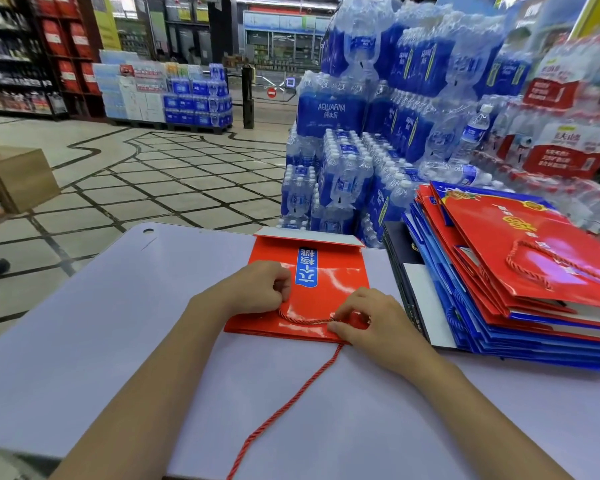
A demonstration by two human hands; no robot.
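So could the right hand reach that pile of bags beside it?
Probably yes. The pile of bags lies beside the right hand on the same table, with nothing between them. But that hand is pinching the red cord, so it would have to let go first.

Flat paper bag (326,296): lies on table (118,341), toward its far edge. Left hand (257,287): on the bag's near-left part. Right hand (368,320): on its near-right corner. Cord (291,400): runs along the bag's near edge between the hands, then off toward the near table edge. Stack of bags (499,271): on table, just right of the bag. Water packs (343,168): behind the bag, rightward.
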